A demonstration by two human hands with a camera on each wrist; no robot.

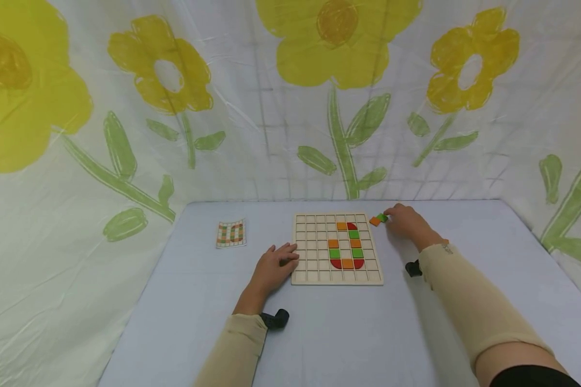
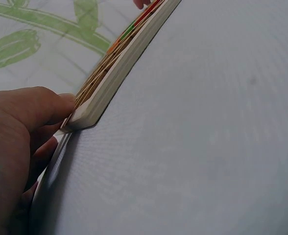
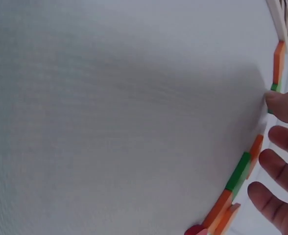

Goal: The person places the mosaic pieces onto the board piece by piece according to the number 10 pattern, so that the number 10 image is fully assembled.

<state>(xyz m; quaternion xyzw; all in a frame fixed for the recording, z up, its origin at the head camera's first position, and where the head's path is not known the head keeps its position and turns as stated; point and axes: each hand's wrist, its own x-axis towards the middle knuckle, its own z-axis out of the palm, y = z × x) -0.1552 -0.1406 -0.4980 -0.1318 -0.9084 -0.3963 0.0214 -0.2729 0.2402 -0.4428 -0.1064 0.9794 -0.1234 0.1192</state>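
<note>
A wooden grid board (image 1: 310,274) lies on the table, with orange tiles (image 1: 347,264), green tiles (image 1: 334,253) and red rounded tiles (image 1: 335,264) in its right half. My left hand (image 1: 274,267) rests at the board's left edge, fingers relaxed; its thumb touches the board's corner (image 2: 87,115) in the left wrist view. Past the board's upper right corner, my right hand (image 1: 406,221) touches a loose green tile (image 1: 382,217), beside a loose orange tile (image 1: 374,221). Its lower fingers (image 3: 279,166) are spread. Whether it pinches the tile I cannot tell.
Left of the board lies a small card (image 1: 231,234) printed with a coloured grid pattern. More loose tiles, among them a green tile (image 3: 238,171) and a red tile (image 3: 195,229), lie near my right hand. A flowered curtain (image 1: 290,134) hangs behind the table.
</note>
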